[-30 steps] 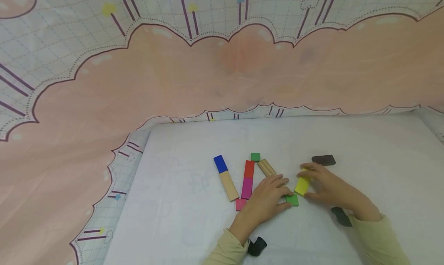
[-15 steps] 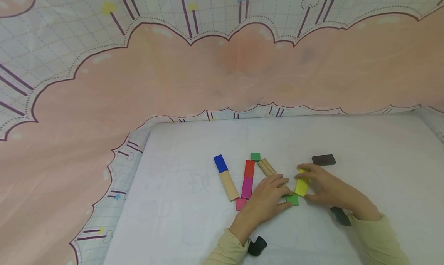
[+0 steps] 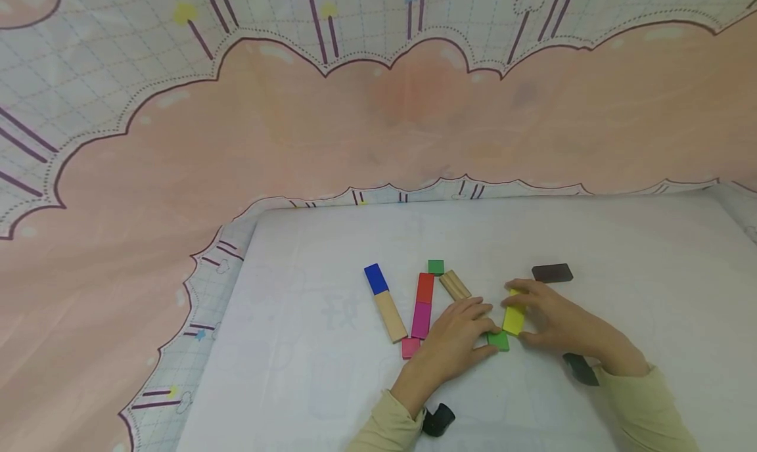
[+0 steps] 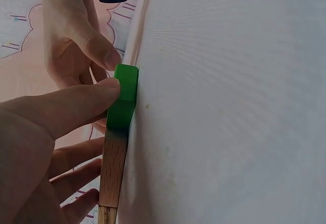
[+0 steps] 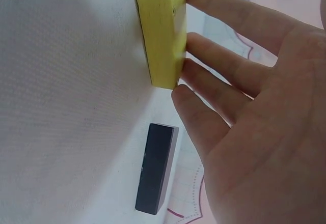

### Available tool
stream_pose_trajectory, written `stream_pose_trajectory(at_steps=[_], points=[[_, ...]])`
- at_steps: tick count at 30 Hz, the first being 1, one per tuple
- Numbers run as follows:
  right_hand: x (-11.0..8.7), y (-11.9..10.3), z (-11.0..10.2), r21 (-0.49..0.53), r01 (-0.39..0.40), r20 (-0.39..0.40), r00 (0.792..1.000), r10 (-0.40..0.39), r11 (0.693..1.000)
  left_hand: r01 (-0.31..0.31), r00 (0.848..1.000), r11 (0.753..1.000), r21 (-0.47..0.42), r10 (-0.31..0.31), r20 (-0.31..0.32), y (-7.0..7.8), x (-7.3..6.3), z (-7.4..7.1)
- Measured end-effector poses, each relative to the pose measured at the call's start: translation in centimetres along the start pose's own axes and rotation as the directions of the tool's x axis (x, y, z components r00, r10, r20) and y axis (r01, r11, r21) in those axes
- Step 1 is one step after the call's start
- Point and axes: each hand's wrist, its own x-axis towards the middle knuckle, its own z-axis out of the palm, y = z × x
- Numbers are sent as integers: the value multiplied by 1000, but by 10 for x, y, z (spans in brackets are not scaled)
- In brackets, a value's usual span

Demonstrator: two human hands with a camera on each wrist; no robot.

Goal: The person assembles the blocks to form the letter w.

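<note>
On the white tabletop, my left hand (image 3: 452, 343) pinches a green block (image 3: 498, 341) with thumb and index finger. In the left wrist view the thumb rests on that green block (image 4: 124, 94), and a plain wooden block (image 4: 113, 168) abuts it beside the other fingers. My right hand (image 3: 556, 314) holds a yellow block (image 3: 514, 318) between thumb and fingertips. The yellow block's near end touches or almost touches the green one. Up close, the right wrist view has fingertips along one side of the yellow block (image 5: 163, 35); the thumb is hidden there.
Left of the hands lie a blue block (image 3: 376, 279), a long wooden block (image 3: 391, 317), and a red block (image 3: 425, 288) above magenta (image 3: 421, 320) and pink (image 3: 411, 348) ones. A green block (image 3: 435, 267) and grooved wooden block (image 3: 455, 285) are behind. A black block (image 3: 552, 272) lies beyond the right hand.
The yellow block has turned slightly more upright in the head view, its far end shifting a little left with my right fingers. My left hand stays put.
</note>
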Motion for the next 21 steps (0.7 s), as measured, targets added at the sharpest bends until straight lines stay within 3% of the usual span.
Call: stream_pose_trajectory(at_steps=[11,21], points=[[1,3,1,-11,20,-38,999,-21,1000,-1,1000,1000,-5,1,6,1,0,-1],[2,8,-10,-13,-93,-177,980,89,996,-13,1000,1000,3,13,5,5,2,-4]])
